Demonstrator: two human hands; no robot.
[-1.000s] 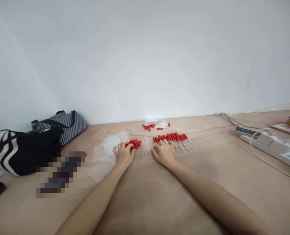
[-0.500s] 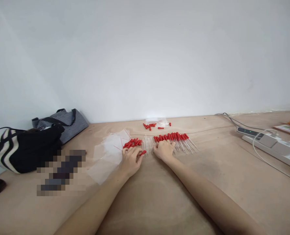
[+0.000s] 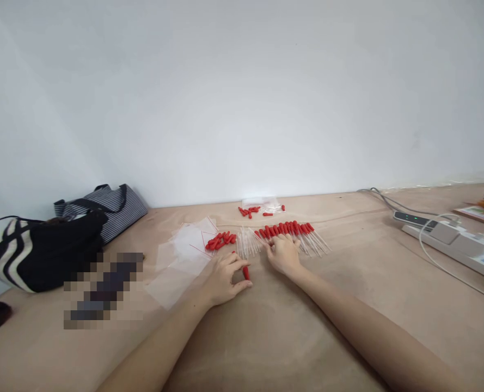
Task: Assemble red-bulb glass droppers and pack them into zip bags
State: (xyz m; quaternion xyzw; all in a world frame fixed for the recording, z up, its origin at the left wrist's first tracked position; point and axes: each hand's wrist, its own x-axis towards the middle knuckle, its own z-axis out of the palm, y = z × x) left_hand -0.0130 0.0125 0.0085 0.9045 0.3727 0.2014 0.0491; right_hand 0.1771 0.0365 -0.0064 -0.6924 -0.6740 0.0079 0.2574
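My left hand is closed around a red rubber bulb, which stands between the thumb and fingertips just above the table. A second bit of red shows behind its fingers. My right hand is closed at the near side of a row of droppers, glass tubes with red bulbs on their far ends. Its thumb and finger seem to pinch the leftmost dropper's tube; the fingertips are partly hidden. Bare glass tubes lie between the hands. Beyond my left hand is a pile of red bulbs.
Thin translucent bags lie left of the bulbs. More red bulbs and a clear bag are by the wall. A striped bag and black bag sit left. A power strip with cables is right.
My left hand has drawn nearer and slightly right, away from the bulb pile, with a red bulb in its fingers. My right hand has shifted slightly right along the dropper row.
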